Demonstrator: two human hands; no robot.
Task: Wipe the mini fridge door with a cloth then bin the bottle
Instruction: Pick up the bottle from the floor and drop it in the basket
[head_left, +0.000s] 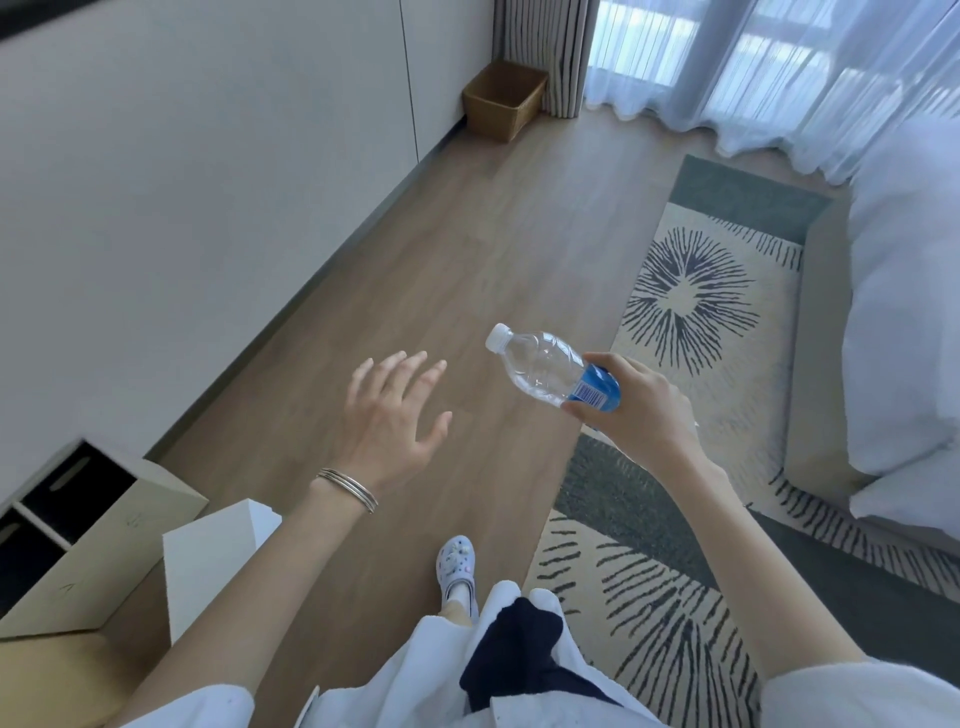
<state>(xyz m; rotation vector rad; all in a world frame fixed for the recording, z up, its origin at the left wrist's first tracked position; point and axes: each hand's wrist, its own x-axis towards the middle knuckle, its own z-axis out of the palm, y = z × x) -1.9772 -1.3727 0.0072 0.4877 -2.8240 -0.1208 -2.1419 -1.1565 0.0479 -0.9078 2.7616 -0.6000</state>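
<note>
Right hand (636, 405) holds bottle (545, 370) (left hand (392, 415) spread empty).

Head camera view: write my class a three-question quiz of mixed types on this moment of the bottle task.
1. True or false: the left hand grips a cloth.
2. Which hand holds the bottle? A) left B) right C) neither
3. Fill in: the woven basket stands on the floor beside the ____.

Key:
1. False; the left hand is empty, fingers spread.
2. B; the right hand grips the bottle at its blue label, white cap on.
3. Curtain.
</note>
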